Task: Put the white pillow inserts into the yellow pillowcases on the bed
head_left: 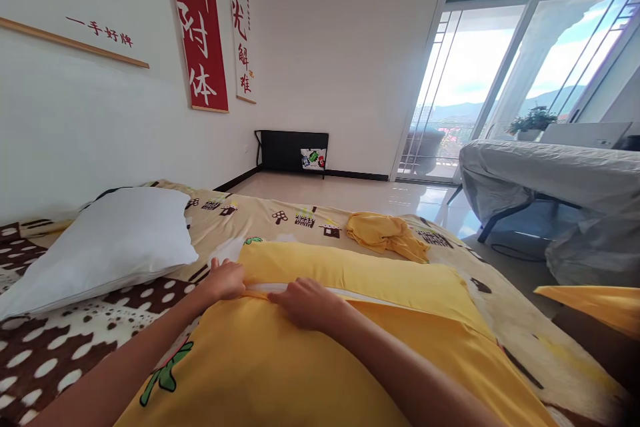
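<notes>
A yellow pillowcase (300,360) with a green leaf print lies in front of me, filled out by a white pillow (367,295) that shows as a thin strip in its long opening. My left hand (227,280) is closed on the pillowcase at the left end of this opening. Just to the right, my right hand (307,305) is closed on the near edge of the opening, its fingertips partly hidden. Beyond both hands, the yellow flap lies over the pillow's far part.
An uncovered white pillow (125,233) rests at left on the patterned bedspread (260,210). A crumpled yellow cloth (387,233) lies farther back. Plastic-covered furniture (540,167) stands right; yellow fabric (595,303) juts in at the right edge. A black folded panel (285,150) leans against the wall.
</notes>
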Demonstrator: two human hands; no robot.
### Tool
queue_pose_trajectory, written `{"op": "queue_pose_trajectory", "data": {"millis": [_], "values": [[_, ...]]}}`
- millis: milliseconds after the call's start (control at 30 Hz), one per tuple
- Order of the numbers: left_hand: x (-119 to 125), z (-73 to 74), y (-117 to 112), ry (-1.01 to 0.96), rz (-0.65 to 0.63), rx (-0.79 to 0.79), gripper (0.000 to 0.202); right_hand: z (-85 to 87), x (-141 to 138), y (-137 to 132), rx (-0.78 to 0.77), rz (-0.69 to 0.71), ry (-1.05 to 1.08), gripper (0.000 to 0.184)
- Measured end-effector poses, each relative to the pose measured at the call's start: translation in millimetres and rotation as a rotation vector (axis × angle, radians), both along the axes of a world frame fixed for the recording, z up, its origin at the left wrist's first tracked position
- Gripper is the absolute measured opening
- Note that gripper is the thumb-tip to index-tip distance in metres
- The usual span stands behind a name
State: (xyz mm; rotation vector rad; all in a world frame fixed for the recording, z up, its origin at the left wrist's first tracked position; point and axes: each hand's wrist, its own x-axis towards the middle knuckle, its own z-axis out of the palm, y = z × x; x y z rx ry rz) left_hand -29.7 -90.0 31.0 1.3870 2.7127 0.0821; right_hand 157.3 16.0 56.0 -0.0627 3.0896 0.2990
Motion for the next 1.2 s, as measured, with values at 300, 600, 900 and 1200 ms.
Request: {"op": "queue_pose_trajectory", "data": {"millis": [300,600,900,1200], "values": [[10.2,8.0,-3.9,0.103,-0.103,0.048,0.025,-4.5,2.0,5.8,-0.035,0.014,0.075,0.034],[6.8,-3.1,-19.4,-0.284,-0.449,0.273,0.013,-12.1,13.7,24.5,-0.004,-0.021,0.341,0.010],[-19.0,2.3,-10.0,-0.773,-0.335,0.517,0.030,-25.4,141.3,108.3,-0.204,-0.399,0.488,0.026],[-20.3,-17.1,9.3,-0.556,-0.123,0.355,0.023,-45.4,213.0,153.9,-0.082,-0.805,0.500,0.029]]}}
